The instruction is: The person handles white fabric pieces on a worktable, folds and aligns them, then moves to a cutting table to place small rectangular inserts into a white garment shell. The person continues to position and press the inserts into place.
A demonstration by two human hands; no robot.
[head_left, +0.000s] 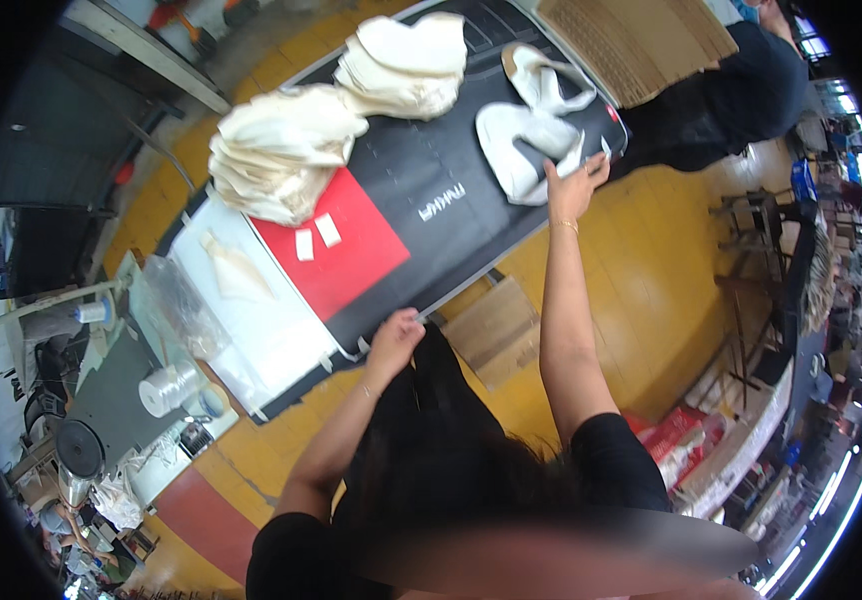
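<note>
Two white curved pieces that look like shoe uppers lie at the right end of the black table mat [391,255]. My right hand [576,190] reaches to the nearer upper [501,150], thumb and fingers apart, its thumb close against that piece's edge. Beyond it rests the other upper [549,90], with a tan patch at one end. A small white bit shows at my right fingertips, too small to name. At the mat's near edge, my left hand [396,345] has its fingers curled together; whatever they hold, if anything, is hidden.
Two stacks of cream cut pieces, a nearer stack [281,150] and a farther stack [406,65], stand along the far side. Two small white labels [316,238] lie on a red sheet [366,260]. A cardboard box [641,45] and another person [751,90] are at the far right.
</note>
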